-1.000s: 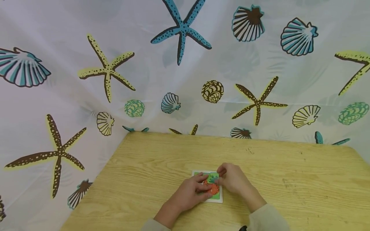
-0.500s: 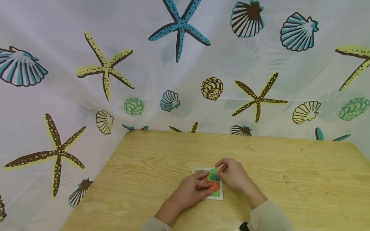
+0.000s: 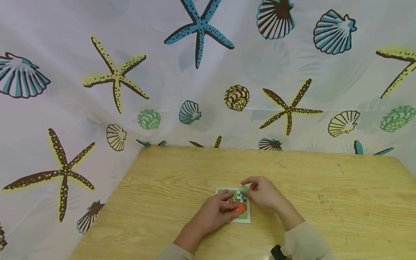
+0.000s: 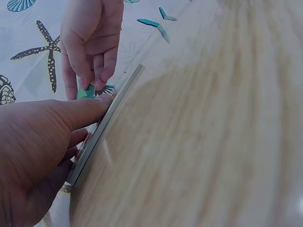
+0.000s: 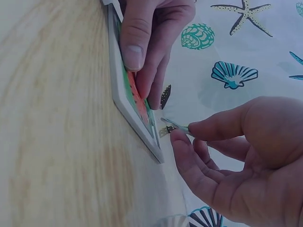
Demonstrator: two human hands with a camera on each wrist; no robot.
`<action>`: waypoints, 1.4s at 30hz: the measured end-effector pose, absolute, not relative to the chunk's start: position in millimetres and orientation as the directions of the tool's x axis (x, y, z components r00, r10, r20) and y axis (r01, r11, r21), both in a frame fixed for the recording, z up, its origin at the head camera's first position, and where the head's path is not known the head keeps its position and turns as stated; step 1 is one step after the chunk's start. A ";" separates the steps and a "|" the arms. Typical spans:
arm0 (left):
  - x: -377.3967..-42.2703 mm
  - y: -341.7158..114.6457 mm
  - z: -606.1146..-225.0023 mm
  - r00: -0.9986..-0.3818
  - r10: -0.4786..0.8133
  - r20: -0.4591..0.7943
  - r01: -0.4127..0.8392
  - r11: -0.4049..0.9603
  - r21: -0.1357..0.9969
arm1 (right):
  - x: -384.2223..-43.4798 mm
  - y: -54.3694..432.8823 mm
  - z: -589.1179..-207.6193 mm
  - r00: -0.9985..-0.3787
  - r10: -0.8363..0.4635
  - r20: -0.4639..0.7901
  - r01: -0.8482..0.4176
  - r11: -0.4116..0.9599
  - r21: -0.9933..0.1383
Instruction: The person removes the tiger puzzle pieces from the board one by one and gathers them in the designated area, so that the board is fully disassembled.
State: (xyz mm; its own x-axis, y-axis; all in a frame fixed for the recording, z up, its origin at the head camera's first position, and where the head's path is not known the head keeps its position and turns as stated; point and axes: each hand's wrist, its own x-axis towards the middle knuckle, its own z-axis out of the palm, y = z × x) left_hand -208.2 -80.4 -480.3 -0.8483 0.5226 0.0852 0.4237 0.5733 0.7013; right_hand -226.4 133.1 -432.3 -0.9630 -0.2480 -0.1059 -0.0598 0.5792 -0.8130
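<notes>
Right wrist view: right grip (image 5: 244, 165) pinches a thin piece (image 5: 177, 126) just above the picture board (image 5: 135, 124), where left grip (image 5: 158, 42) rests spread.

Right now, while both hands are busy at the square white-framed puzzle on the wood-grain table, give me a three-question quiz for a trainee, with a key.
1. Which hand pinches the small, flat green puzzle piece?
2. True or false: that piece lies flat in the square, white-framed, orange-and-green puzzle.
3. Multiple choice. The left hand touches: (a) the shell-printed white cloth; (b) the puzzle; (c) the beige right sleeve.

Key:
1. The right hand.
2. False; the right wrist view shows it held clear of the puzzle.
3. b.
</notes>
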 end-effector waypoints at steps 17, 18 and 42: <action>-208.4 -78.4 -476.7 -0.846 0.526 0.087 0.430 0.577 0.694 | -230.4 140.6 -429.0 -0.967 -0.199 -0.160 0.032 0.526 -0.850; -208.6 -78.3 -476.5 -0.844 0.528 0.090 0.434 0.577 0.692 | -230.5 141.5 -428.3 -0.968 -0.193 -0.162 0.034 0.535 -0.844; -208.2 -78.6 -479.9 -0.855 0.514 0.070 0.407 0.580 0.706 | -230.3 155.3 -426.1 -0.971 -0.124 -0.203 0.100 0.562 -0.821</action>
